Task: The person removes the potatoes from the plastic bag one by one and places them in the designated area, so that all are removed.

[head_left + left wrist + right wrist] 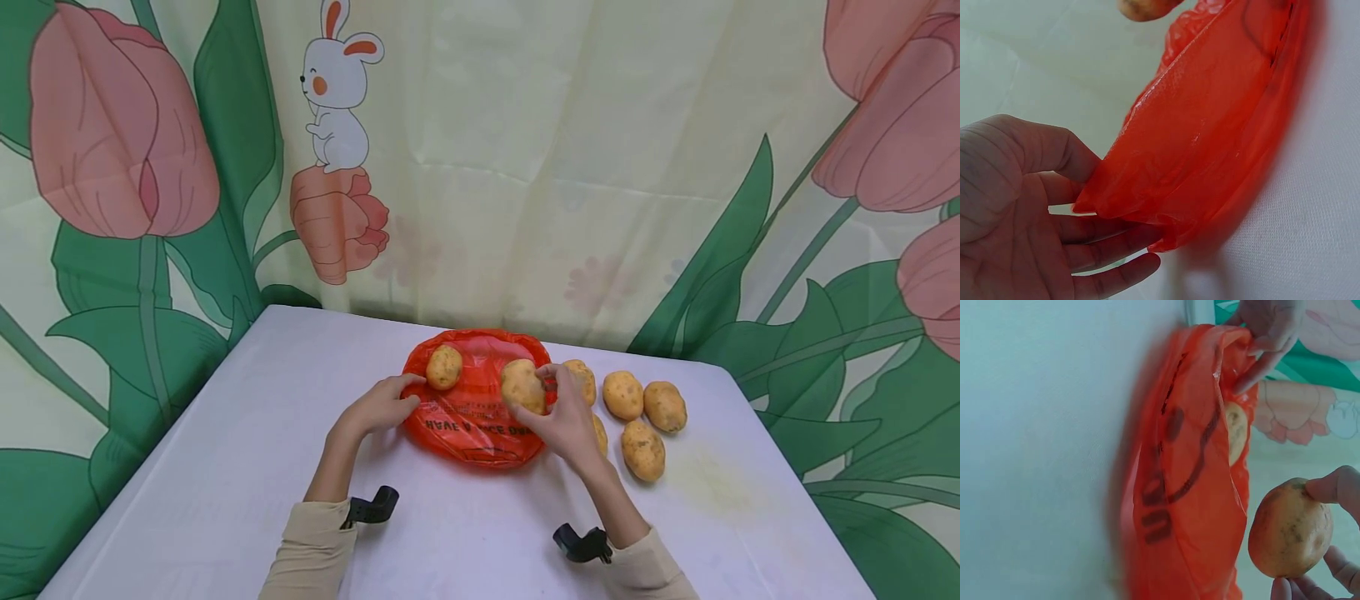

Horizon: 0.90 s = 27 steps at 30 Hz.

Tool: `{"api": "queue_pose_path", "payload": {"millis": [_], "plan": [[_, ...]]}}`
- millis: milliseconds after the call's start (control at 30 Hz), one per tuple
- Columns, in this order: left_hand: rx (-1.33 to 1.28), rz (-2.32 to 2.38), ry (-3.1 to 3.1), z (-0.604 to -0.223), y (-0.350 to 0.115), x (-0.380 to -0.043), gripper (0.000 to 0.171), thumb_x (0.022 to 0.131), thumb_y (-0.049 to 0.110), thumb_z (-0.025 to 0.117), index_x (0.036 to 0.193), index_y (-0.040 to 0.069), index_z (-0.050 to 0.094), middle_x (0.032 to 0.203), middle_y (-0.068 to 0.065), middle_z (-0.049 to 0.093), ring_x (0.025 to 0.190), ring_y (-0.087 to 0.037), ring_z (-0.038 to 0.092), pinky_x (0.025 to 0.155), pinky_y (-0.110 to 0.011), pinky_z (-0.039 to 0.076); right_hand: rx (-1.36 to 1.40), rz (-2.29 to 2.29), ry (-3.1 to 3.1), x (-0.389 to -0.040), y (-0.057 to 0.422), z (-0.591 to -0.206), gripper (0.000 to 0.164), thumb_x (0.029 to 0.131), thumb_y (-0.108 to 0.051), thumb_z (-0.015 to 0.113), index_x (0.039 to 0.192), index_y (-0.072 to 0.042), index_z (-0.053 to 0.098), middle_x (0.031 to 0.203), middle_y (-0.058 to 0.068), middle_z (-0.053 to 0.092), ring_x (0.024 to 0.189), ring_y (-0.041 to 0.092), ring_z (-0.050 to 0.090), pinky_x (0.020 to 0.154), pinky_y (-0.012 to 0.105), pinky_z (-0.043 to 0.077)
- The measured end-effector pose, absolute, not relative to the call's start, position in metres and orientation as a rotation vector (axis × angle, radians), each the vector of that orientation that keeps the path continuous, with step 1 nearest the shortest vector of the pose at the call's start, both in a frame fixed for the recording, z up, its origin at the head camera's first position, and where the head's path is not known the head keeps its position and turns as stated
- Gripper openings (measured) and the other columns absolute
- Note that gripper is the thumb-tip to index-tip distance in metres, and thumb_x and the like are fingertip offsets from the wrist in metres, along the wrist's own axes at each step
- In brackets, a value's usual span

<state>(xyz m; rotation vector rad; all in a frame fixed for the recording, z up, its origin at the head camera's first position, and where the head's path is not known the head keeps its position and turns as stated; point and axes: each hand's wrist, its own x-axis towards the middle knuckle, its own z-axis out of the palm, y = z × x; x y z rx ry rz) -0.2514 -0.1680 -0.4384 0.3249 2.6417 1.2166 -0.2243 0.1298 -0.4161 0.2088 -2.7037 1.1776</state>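
Note:
A red plastic bag (480, 446) with printed lettering lies spread on the table, its mouth opened wide. My left hand (384, 403) pinches the bag's left edge; in the left wrist view the thumb and fingers (1079, 159) lie on either side of the thin plastic. One potato (444, 367) sits in the bag near that hand. My right hand (561, 419) grips another potato (1291, 528) between thumb and fingertips, holding it above the right part of the bag. In the right wrist view this potato is beside the bag's rim, apart from it.
Several loose potatoes (642, 451) lie on the white tabletop (465, 533) to the right of the bag, some partly hidden by my right hand. Behind the table hangs a curtain (525, 167) printed with tulips and a rabbit. Each wrist carries a small black camera (375, 505).

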Motion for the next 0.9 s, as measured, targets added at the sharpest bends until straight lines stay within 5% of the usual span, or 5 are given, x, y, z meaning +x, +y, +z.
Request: {"api": "queue_pose_path", "payload": {"millis": [400, 900], "plan": [[0.316, 1.209, 2.64, -0.439, -0.167, -0.252, 0.048, 0.1, 0.012, 0.049, 0.145, -0.001, 0.052, 0.147, -0.023, 0.053, 0.136, -0.041, 0.047, 0.114, -0.062, 0.037, 0.243, 1.197, -2.638, -0.209, 0.153, -0.41, 0.062, 0.081, -0.021, 0.086, 0.129, -0.008, 0.049, 0.127, 0.011, 0.055, 0.117, 0.029, 0.056, 0.098, 0.051, 0.053], [0.326, 1.226, 2.631, -0.439, -0.167, -0.252, 0.048, 0.099, 0.011, 0.048, 0.145, -0.002, 0.052, 0.148, -0.023, 0.052, 0.137, -0.041, 0.046, 0.114, -0.061, 0.037, 0.156, 1.077, -2.659, -0.198, 0.18, -0.41, 0.063, 0.081, -0.018, 0.084, 0.131, -0.003, 0.048, 0.128, 0.014, 0.054, 0.117, 0.031, 0.054, 0.091, 0.051, 0.055]]}}
